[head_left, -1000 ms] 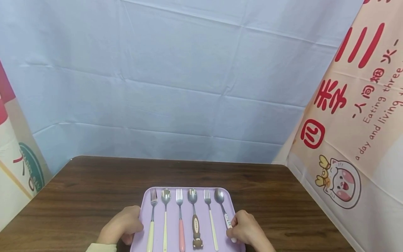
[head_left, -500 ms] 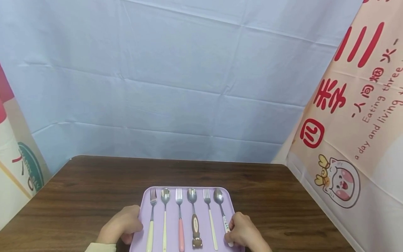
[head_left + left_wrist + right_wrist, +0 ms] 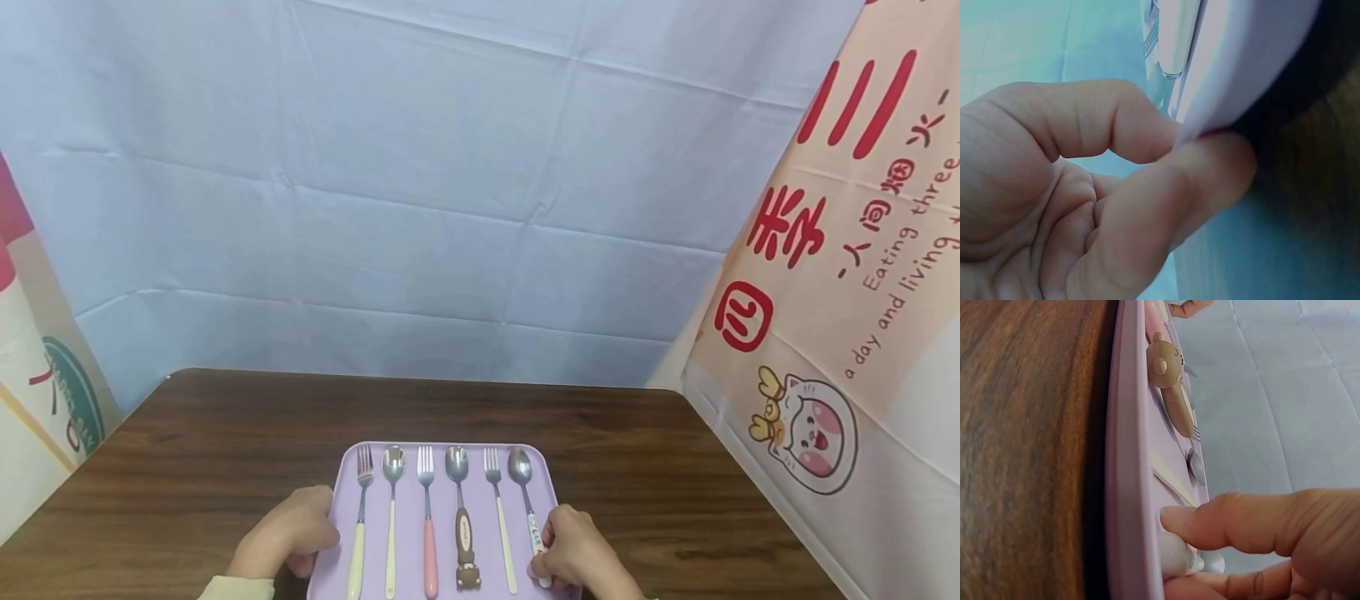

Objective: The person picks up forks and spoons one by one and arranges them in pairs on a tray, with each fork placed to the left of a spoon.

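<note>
On a lilac tray (image 3: 409, 533) lie forks and spoons side by side, heads away from me. My right hand (image 3: 579, 546) pinches the handle of the rightmost spoon (image 3: 535, 529), white with a small pattern; its thumb lies on the rounded handle end (image 3: 1175, 553) in the right wrist view. At the tray's left edge my left hand (image 3: 298, 527) pinches the rim (image 3: 1207, 119) between thumb and finger. Next to the held spoon lies a white-handled fork (image 3: 503, 525), then a spoon with a brown bear handle (image 3: 464, 533) and a pink-handled fork (image 3: 430, 533).
A fork with a pale yellow handle (image 3: 357, 542) and a cream-handled spoon (image 3: 391, 533) lie in the tray's left part. The tray is near the front edge of a dark wooden table (image 3: 637, 450). A pale blue cloth (image 3: 420, 208) hangs behind, with a printed cloth (image 3: 817, 333) at right.
My right hand has shifted a little left, swinging the patterned spoon's handle end left so that the spoon lies straighter. My left hand stays on the tray's rim.
</note>
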Tool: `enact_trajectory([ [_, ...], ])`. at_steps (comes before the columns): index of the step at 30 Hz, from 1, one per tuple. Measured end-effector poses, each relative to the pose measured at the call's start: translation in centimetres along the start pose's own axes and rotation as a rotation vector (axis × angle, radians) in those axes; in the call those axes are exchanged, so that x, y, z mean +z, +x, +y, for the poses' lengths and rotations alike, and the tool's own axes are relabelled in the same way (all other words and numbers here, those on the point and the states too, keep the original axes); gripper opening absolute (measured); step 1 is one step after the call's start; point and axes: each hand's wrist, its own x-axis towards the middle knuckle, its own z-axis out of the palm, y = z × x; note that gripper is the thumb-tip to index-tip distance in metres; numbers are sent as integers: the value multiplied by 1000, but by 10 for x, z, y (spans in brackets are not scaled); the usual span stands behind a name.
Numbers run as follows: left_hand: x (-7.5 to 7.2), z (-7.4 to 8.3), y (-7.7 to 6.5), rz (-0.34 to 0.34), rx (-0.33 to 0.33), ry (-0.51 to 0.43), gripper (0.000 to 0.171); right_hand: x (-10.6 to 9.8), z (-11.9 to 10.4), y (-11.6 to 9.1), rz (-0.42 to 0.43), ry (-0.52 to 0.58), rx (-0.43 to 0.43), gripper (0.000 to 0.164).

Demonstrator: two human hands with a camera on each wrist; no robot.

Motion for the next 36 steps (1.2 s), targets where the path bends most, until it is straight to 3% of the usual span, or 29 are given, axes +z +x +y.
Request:
enact_trajectory([
  [30,0,-4,-1,25,-10,27,13,1,-2,-1,-15,-11,-20,29],
  [36,-1,-5,-1,30,7,58,11,0,-5,-1,7,-50,-74,24],
])
